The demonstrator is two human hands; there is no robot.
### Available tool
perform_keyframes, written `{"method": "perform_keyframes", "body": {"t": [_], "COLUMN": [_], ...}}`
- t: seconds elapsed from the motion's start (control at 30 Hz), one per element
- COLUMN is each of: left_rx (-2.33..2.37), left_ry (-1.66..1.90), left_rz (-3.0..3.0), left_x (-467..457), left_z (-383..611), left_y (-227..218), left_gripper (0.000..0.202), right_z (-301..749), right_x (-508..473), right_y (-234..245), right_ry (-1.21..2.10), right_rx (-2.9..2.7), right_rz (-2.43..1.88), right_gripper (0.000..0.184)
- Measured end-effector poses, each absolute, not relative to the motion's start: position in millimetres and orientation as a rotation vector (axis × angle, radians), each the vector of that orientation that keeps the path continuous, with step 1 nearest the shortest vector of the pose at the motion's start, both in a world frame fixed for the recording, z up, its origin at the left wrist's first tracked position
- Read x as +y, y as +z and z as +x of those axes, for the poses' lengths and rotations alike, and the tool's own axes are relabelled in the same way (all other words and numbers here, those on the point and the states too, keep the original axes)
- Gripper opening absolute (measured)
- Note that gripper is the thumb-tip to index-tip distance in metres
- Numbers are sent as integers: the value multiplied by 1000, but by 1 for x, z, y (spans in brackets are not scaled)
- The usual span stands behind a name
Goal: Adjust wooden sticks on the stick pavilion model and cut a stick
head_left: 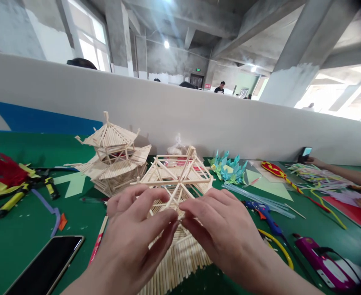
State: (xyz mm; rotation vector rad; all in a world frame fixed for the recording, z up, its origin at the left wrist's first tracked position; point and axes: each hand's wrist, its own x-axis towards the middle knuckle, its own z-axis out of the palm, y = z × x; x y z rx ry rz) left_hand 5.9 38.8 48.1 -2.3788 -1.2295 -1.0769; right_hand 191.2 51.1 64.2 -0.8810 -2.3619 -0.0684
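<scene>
On the green surface (21,246), a stick roof frame (176,180) stands directly ahead of both hands, between them (finished pagoda model (114,159) behind-left). Left hand (131,237) and right hand (220,233) pinch its near-edge sticks, fingertips almost meeting, equally near.

The stick frame (177,180) is pale bare wood, matt; the bench (21,246) is matt green felt-like cloth; the phone (47,266) is glossy black glass.

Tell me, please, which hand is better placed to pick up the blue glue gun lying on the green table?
The right hand, probably. The blue glue gun lies just to its right on the green table, with nothing between. The left hand sits on the far side of the stick model that both hands pinch.
</scene>
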Motion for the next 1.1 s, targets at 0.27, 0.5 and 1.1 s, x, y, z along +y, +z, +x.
{"method": "perform_keyframes", "body": {"t": [0.27, 0.5, 1.1], "left_rx": [-1242, -1213, -1186], "left_ry": [-1191, -1194, -1197], "left_rz": [-2408, -2390, -2403], "left_x": [40, 42, 45], "left_z": [7, 6, 5], "left_y": [49, 48, 45], "left_gripper": [16, 16, 15], "right_z": [204, 233, 229], "right_x": [50, 54, 59], "right_y": [68, 52, 49], "right_ry": [11, 140, 178], "right_rx": [-2301, -2152, -2148], "right_rz": [-853, -986, -962], "right_gripper": [34, 41, 30]}}
